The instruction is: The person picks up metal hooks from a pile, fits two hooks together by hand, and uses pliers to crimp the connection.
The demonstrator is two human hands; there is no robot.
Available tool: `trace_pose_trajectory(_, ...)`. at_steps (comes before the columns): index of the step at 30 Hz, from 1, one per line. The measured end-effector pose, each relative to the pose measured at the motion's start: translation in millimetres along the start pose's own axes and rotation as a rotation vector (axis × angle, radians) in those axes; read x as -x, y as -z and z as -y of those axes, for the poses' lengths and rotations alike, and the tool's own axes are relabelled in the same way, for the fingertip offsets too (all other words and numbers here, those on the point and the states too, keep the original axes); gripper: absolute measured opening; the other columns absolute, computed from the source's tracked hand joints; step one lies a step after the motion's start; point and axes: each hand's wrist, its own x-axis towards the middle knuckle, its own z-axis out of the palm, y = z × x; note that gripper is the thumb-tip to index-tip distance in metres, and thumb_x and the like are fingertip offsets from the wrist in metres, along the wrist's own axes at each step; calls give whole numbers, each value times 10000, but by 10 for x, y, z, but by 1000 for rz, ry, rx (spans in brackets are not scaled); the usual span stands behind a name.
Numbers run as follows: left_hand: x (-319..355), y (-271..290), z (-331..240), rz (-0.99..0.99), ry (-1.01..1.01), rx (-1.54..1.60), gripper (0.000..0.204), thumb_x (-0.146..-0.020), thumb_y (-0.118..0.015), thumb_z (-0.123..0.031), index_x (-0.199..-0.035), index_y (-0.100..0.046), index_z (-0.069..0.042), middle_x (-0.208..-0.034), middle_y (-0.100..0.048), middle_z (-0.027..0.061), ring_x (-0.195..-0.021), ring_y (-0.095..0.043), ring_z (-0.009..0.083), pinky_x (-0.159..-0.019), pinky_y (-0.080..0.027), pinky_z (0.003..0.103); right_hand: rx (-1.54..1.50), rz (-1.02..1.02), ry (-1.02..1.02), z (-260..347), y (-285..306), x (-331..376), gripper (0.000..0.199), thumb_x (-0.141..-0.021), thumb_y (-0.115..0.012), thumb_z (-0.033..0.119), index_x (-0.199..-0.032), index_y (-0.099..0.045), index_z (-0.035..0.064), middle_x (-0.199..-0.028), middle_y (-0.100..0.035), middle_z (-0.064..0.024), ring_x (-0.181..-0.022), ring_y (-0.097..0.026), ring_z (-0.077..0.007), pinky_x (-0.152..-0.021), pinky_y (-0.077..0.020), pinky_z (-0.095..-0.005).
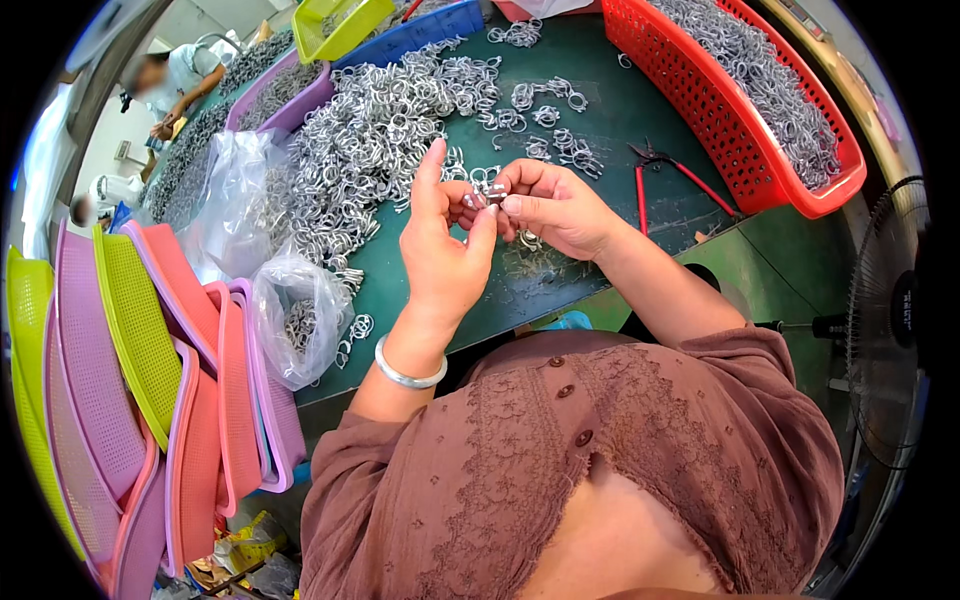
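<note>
My left hand (440, 250) and my right hand (562, 212) meet over the near part of the green table. Between their fingertips is a small metal ring clamp (490, 197); both hands pinch it, and the fingers partly hide it. The left index finger points up, away from the piece, while its thumb presses in. A large heap of similar silvery ring clamps (370, 130) lies just beyond my left hand. Smaller loose groups of clamps (575, 150) are scattered beyond my right hand. Red-handled pliers (642, 200) rest on the table to the right of it.
A red basket (690, 95) full of metal parts stands at the far right. Clear plastic bags (300, 320) sit at the table's left edge, beside stacked colored baskets (140, 330). A fan (885, 320) stands at right. Another person (185, 75) works at the far left.
</note>
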Motion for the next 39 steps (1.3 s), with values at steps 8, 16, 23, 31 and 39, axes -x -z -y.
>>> trace_pose_trajectory(8, 31, 22, 112, -22, -141, 30, 665, -734, -561, 93, -1309, -235, 17, -861, -528, 66, -739, -547, 109, -662, -461, 225, -31, 64, 44, 11, 1, -5, 171, -826, -551, 34, -987, -507, -2, -880, -584, -86, -730, -568, -151, -683, -474, -262)
trace_pose_trajectory(16, 20, 25, 140, -61, 48, 319, 606, -759, -552, 75, -1284, -252, 37, -856, -525, 64, -746, -531, 90, -657, -451, 205, 37, 35, -1, 54, -24, -1, 212, -820, -564, 56, -1014, -507, -8, -882, -582, -81, -775, -573, -150, -688, -479, -281)
trace_pose_trajectory(23, -5, 42, 144, -52, 162, 433, 610, -759, -548, 80, -1287, -249, 26, -875, -511, 64, -758, -530, 86, -659, -447, 195, 52, 22, -1, 51, -2, 2, 221, -803, -575, 23, -1012, -511, -11, -915, -593, -94, -776, -580, -152, -687, -481, -276)
trace_pose_trajectory(31, 1, 50, 179, -45, 183, 477, 608, -751, -558, 96, -1283, -275, 15, -877, -510, 52, -799, -520, 100, -743, -443, 224, 62, -17, -13, 73, -35, -11, 196, -815, -562, 26, -1000, -510, -13, -916, -593, -100, -762, -586, -152, -660, -491, -268)
trace_pose_trajectory(39, -8, 31, 161, 22, 263, 481, 364, -768, -596, 25, -1111, -474, 16, -829, -529, 12, -716, -501, 43, -618, -415, 169, 155, -55, 14, 75, -67, 14, 155, -851, -514, 51, -993, -509, -11, -854, -586, -84, -711, -582, -133, -617, -490, -252)
